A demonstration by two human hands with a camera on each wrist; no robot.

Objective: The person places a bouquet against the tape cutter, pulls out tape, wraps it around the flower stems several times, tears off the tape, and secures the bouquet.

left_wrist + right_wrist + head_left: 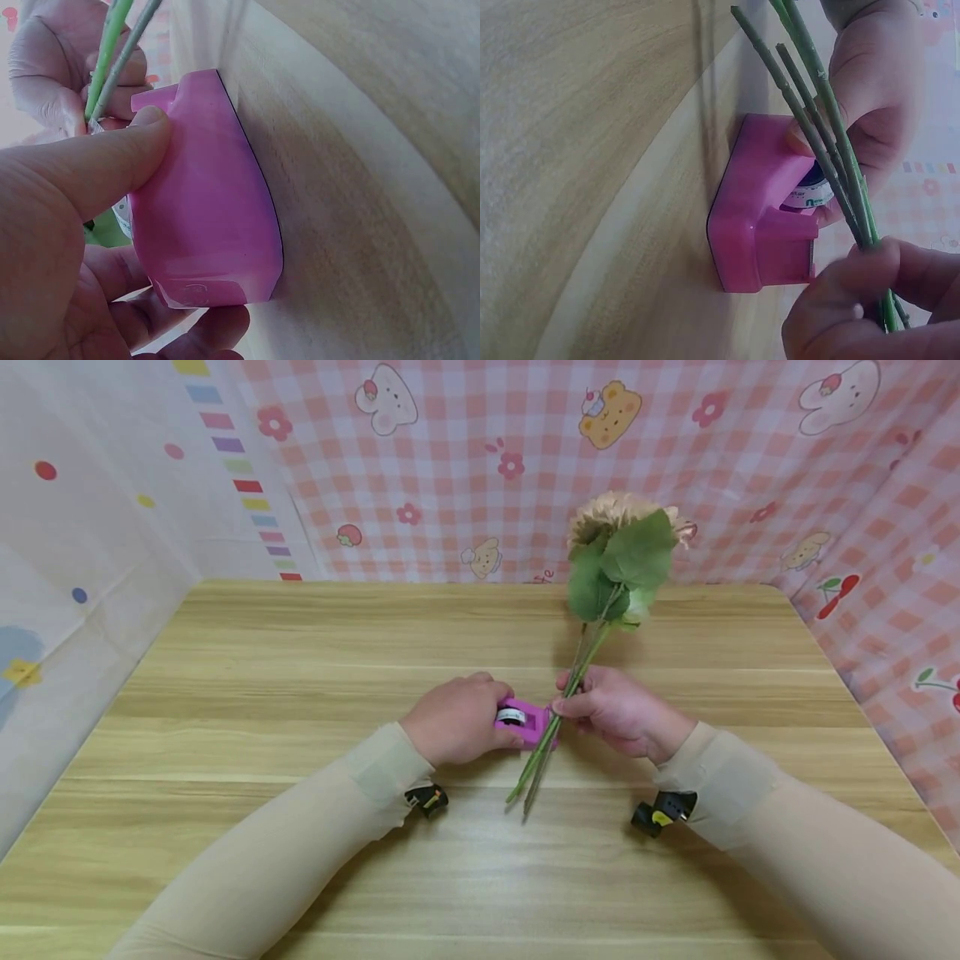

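A pink tape dispenser [531, 724] stands on the table, a roll of tape [810, 189] seated in it. My left hand [461, 718] grips its rear end, the thumb [124, 154] along one side and the fingers round the back. Between thumb and fingers, my right hand [622, 710] pinches the green stems [564, 702] of a small bunch of artificial flowers. Their bare lower ends slant down across the dispenser's front in the head view. Broad green leaves [637, 556] and pale peach blooms [615, 510] point up and away from me.
The wood-grain table [300, 652] spreads out around both hands. Behind it hangs a pink checked cloth [450, 460] with cartoon prints, and a white dotted cloth [97, 485] hangs at the left. Small black cameras are strapped at both wrists.
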